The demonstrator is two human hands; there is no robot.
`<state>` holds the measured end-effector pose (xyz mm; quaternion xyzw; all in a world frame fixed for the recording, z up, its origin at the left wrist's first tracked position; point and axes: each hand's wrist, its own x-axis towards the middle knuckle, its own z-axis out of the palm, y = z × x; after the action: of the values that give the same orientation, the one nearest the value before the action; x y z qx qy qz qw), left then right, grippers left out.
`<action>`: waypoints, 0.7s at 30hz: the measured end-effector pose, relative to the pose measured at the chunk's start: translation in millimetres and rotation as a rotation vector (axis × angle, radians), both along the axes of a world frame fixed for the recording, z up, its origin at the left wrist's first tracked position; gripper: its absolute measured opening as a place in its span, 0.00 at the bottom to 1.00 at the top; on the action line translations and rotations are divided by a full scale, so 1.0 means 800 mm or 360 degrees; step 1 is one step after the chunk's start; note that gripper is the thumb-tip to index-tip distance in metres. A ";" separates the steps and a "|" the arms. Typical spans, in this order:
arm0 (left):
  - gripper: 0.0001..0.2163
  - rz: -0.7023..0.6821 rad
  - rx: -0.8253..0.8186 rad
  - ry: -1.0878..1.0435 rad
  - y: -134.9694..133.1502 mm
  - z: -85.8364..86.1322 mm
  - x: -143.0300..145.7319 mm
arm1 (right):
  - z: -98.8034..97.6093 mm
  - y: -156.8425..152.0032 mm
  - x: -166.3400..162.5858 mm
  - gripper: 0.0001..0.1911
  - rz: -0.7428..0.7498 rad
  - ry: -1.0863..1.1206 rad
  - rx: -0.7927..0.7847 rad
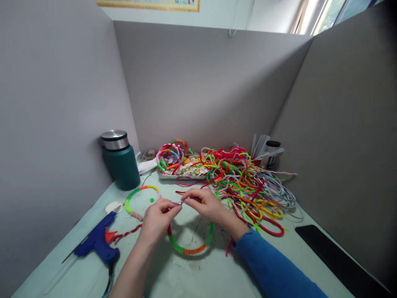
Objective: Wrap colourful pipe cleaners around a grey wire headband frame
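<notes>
A hoop (194, 251) wrapped in red, green and orange pipe cleaner is held over the table, its far side hidden behind my fingers. My left hand (159, 217) pinches the hoop's far side between thumb and fingertips. Close against it, my right hand (204, 203) pinches a thin purple pipe cleaner (182, 203) at the same spot. Whether the purple strand is wound round the hoop there, I cannot tell. Left of my hands lies a second multicoloured hoop (133, 198), with a small green dot (151, 200) inside it.
A blue glue gun (99, 240) lies at left, below a teal bottle (120, 163). A metal tray (182, 177) holds buttons and more hoops. Tangled pipe cleaners (238, 165) and grey cord (283, 190) heap at right, near a black flat object (338, 256). Grey panels (198, 87) enclose the table.
</notes>
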<state>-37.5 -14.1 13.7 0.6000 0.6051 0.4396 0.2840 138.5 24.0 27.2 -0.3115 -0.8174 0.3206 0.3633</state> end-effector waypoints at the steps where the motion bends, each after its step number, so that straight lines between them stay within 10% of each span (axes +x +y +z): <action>1: 0.09 0.0005 0.0023 0.0036 0.000 -0.001 0.000 | 0.000 0.000 0.000 0.09 -0.0016 -0.0014 0.0026; 13: 0.08 0.0048 0.0506 0.0843 -0.009 -0.004 0.009 | -0.008 0.002 -0.002 0.08 -0.0195 -0.0094 0.0170; 21: 0.07 0.0048 0.0542 0.0716 -0.010 -0.004 0.013 | -0.005 0.001 -0.002 0.09 -0.0189 -0.0079 0.0180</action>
<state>-27.1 -22.0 10.2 0.7125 0.5791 0.3949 0.0310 136.8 24.8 22.9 -0.3464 -0.8230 0.2441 0.3782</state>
